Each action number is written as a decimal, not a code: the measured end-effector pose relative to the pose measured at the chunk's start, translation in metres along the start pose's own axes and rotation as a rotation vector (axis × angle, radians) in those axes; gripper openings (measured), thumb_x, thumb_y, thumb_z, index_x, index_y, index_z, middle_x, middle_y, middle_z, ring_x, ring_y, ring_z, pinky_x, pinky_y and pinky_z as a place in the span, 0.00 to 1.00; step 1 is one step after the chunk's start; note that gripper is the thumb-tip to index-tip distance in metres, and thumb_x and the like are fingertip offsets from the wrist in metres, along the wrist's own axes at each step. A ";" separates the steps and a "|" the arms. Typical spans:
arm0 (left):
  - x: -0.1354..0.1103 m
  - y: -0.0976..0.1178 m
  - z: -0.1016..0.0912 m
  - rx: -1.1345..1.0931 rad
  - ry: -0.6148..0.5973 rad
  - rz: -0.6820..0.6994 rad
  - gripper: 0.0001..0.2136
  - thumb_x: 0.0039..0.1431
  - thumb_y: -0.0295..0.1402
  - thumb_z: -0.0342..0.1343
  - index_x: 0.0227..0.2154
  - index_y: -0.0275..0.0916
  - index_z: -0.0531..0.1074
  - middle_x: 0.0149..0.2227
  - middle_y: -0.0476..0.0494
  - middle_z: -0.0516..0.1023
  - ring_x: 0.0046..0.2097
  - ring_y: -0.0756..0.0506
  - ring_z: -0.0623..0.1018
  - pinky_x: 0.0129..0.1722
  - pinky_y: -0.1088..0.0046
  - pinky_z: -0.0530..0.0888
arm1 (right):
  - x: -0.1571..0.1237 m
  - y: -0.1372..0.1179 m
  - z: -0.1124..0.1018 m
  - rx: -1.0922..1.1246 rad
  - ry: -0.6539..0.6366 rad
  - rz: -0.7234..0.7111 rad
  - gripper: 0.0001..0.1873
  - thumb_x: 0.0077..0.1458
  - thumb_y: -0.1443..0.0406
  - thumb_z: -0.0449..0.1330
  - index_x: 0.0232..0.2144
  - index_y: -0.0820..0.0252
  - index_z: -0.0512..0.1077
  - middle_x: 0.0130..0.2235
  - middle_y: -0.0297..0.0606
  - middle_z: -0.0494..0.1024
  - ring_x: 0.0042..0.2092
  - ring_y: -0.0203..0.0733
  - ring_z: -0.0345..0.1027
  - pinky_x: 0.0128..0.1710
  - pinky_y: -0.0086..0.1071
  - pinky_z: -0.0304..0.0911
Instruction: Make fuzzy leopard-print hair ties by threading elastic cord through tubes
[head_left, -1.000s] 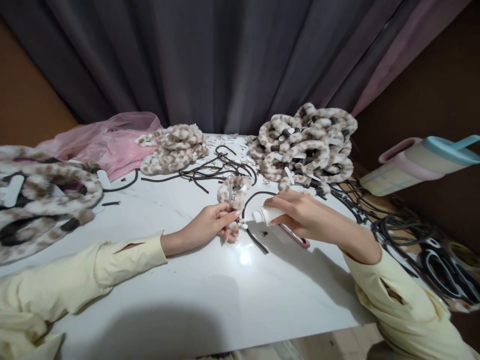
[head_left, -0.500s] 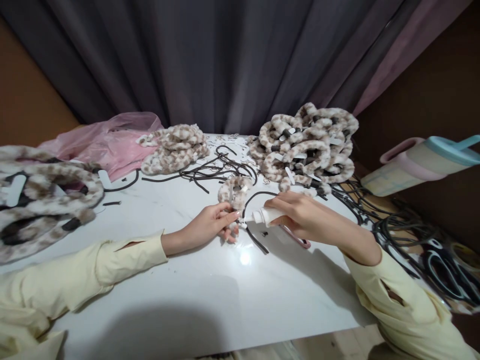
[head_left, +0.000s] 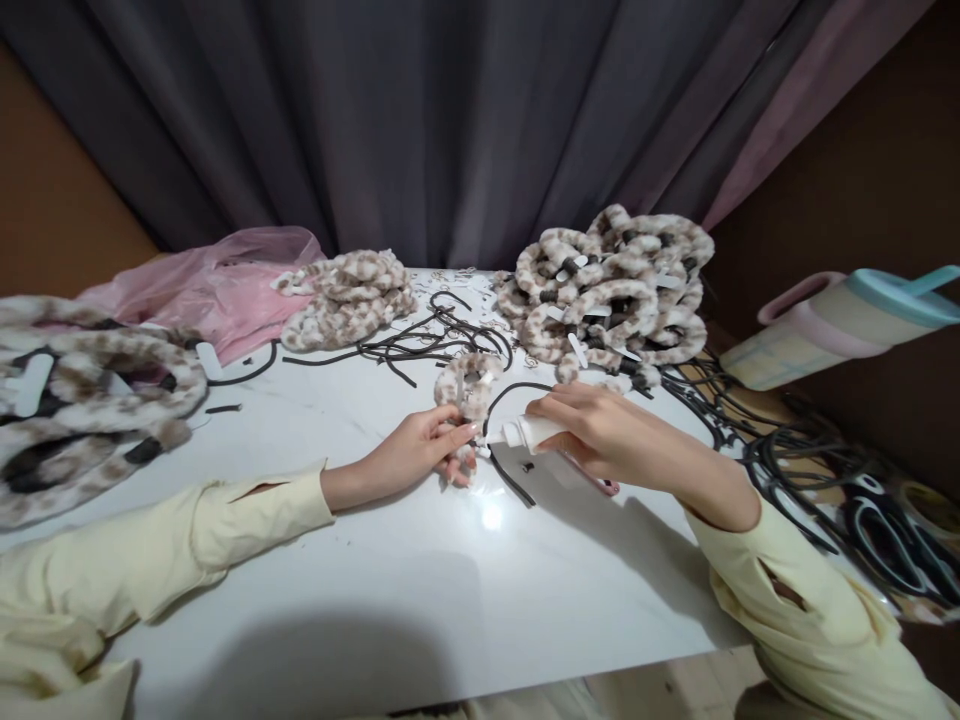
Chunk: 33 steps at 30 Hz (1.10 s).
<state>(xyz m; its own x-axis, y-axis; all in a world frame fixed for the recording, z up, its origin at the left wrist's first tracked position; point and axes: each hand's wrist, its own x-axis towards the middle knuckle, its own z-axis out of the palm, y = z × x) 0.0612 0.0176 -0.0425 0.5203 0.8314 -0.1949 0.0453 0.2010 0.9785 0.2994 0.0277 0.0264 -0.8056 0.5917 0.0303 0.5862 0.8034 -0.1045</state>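
Left hand [head_left: 431, 443] pinching fluffy loop [head_left: 450, 383] over mid counter [head_left: 570, 600]; right hand [head_left: 600, 425] gripping white bottle [head_left: 536, 433], tip just beside left hand; near edge well apart, broad surface between; dark cords [head_left: 397, 350], fluffy bundles [head_left: 630, 305] crowd far side, tumbler [head_left: 799, 345] at right

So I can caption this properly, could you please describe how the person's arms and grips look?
The left sleeve and right sleeve are pale yellow and loose, each with an open slit near the cuff. Left grip and right grip are bare hands: no gloves, watch or bracelet show.
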 end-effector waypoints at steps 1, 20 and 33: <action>0.000 0.000 0.000 -0.002 0.001 0.002 0.15 0.57 0.44 0.54 0.32 0.35 0.64 0.27 0.46 0.75 0.22 0.53 0.74 0.29 0.72 0.75 | 0.000 0.000 0.000 -0.001 0.001 -0.001 0.08 0.59 0.70 0.49 0.39 0.65 0.66 0.32 0.46 0.69 0.34 0.45 0.62 0.30 0.33 0.54; 0.000 -0.002 -0.001 0.017 -0.006 0.010 0.16 0.57 0.45 0.54 0.32 0.36 0.64 0.27 0.45 0.75 0.24 0.51 0.75 0.30 0.72 0.75 | 0.001 -0.004 -0.001 -0.031 0.015 -0.024 0.08 0.58 0.73 0.49 0.37 0.64 0.66 0.31 0.43 0.68 0.33 0.44 0.61 0.30 0.33 0.52; 0.000 -0.001 0.000 0.043 -0.001 0.013 0.14 0.59 0.44 0.52 0.32 0.37 0.64 0.22 0.48 0.73 0.26 0.49 0.76 0.33 0.68 0.76 | 0.001 -0.005 -0.002 -0.028 -0.014 0.000 0.08 0.58 0.73 0.49 0.37 0.65 0.66 0.30 0.42 0.68 0.33 0.44 0.60 0.31 0.33 0.51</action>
<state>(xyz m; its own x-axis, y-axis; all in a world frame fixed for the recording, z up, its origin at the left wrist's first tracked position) 0.0609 0.0174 -0.0436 0.5222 0.8332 -0.1818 0.0754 0.1673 0.9830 0.2957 0.0246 0.0285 -0.8069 0.5905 0.0167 0.5878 0.8054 -0.0762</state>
